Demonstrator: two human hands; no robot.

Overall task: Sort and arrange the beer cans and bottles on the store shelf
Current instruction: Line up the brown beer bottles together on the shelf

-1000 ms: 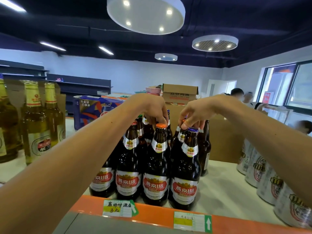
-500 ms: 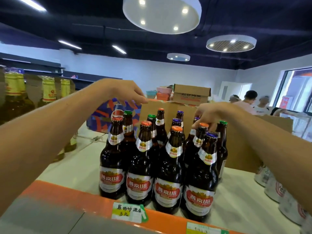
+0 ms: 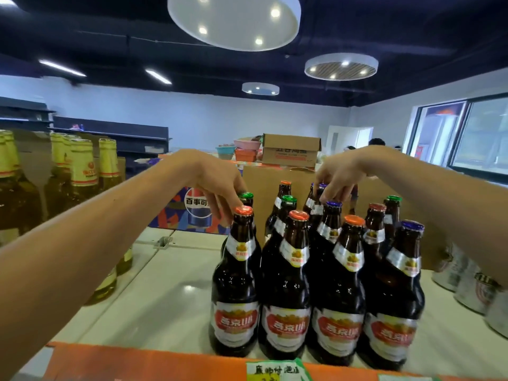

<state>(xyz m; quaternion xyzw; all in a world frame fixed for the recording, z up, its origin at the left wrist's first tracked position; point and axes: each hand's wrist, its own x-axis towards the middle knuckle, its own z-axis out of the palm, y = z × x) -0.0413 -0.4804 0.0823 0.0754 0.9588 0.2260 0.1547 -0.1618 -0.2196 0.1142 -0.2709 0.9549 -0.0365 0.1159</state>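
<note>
Several dark brown beer bottles (image 3: 286,292) with red labels and orange, green or purple caps stand in rows on the white shelf (image 3: 165,298). My left hand (image 3: 217,182) reaches over the left column, its fingertips down at the neck of a green-capped bottle (image 3: 246,198) behind the front orange-capped bottle (image 3: 236,284). My right hand (image 3: 341,174) hangs over the back rows, fingers curled down round the top of a purple-capped bottle (image 3: 320,188). How firmly either hand holds is partly hidden.
Yellow-foil bottles (image 3: 82,171) stand at the left, silver cans (image 3: 472,287) at the right. A cardboard box (image 3: 275,177) and a Pepsi carton (image 3: 192,207) stand behind the bottles. An orange shelf edge (image 3: 165,364) with price tags runs along the front. People stand far right.
My left hand has come down from above the bottles to the green-capped bottle in the left column. My right hand has moved back to a purple-capped bottle in the rear.
</note>
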